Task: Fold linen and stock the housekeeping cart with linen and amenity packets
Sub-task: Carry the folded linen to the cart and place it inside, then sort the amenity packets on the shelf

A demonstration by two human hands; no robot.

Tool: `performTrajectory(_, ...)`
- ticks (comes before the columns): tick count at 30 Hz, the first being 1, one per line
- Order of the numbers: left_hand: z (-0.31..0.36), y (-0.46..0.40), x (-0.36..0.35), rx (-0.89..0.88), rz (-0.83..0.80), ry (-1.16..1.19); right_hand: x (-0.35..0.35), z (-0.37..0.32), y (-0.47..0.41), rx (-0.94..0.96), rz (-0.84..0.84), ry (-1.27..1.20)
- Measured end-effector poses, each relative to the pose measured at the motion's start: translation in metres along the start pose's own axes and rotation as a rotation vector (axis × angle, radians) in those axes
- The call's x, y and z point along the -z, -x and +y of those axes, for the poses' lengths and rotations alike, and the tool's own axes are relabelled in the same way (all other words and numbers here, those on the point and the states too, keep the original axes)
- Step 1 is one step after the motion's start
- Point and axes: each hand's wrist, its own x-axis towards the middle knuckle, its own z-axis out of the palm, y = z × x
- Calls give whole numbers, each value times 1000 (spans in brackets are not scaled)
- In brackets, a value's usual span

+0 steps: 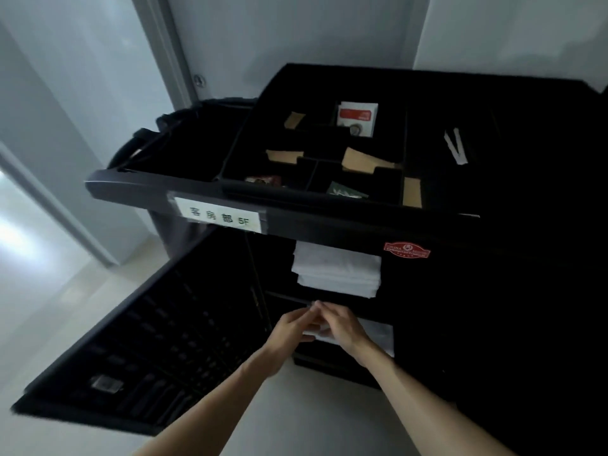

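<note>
We press both hands, left hand (pixel 289 330) and right hand (pixel 342 327), flat on the soft, light folded towel (pixel 378 334) on the cart's (pixel 296 222) lower shelf, under the white towel stack (pixel 339 269), best held by its folded edge.

Black cart (pixel 296 222): packets (pixel 357 118) on top, folded linen (pixel 339 271) shelved below.

Cart layout, top tray to lower shelves

Packets (pixel 357 118) lie in the tray (pixel 204 187) compartments on top; folded towels (pixel 339 269) sit on the shelf below; both hands (pixel 342 325) meet at the linen (pixel 378 334) one shelf lower.
</note>
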Motion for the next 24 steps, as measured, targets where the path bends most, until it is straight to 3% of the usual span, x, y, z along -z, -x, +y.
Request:
performTrajectory(9,32,122,69,-276,304,219,-83,-75,33,242,-203,-44)
performTrajectory(16,66,189,156,-379,551,272,-181,-146,47,365,-327,-86)
performTrajectory(24,76,212,256,-445,619,281,-274,-189,23,429,-364,-47)
